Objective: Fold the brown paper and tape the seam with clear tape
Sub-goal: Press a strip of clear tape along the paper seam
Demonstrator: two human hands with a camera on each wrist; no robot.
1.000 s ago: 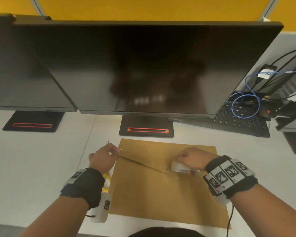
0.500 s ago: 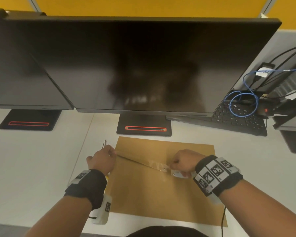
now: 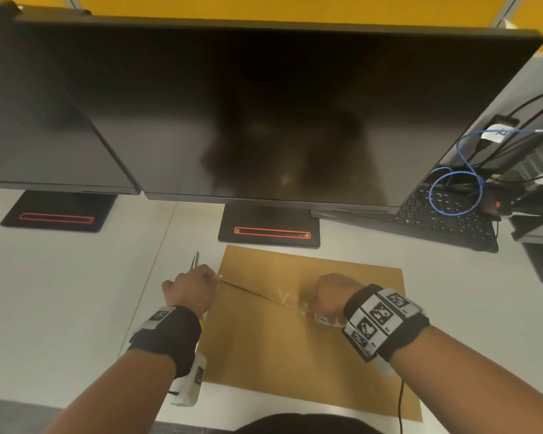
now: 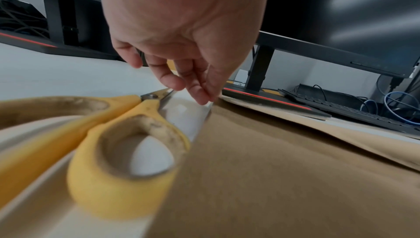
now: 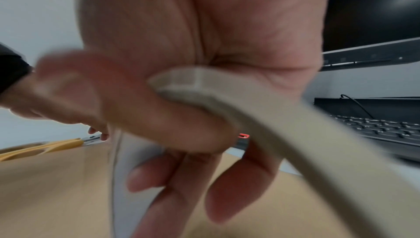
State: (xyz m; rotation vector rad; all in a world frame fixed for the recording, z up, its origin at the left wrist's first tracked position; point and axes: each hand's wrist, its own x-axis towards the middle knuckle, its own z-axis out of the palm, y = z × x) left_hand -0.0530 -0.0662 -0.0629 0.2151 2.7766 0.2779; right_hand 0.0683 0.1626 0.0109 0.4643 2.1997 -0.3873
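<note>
A longer strip of clear tape (image 3: 257, 296) has been drawn out — pinched by the left hand (image 3: 190, 288), the roll (image 5: 227, 101) gripped by the right hand (image 3: 333, 296) — ready to be laid on the brown paper (image 3: 295, 355).

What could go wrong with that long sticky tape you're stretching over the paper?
1. The tape strip hangs stretched in the air between the left hand and the roll in the right hand; it might twist or stick to itself.
2. It runs slanted across the brown paper, so it may land crooked.
3. The scissors lie right under the left hand, blades near the fingers; a poke seems possible.
</note>
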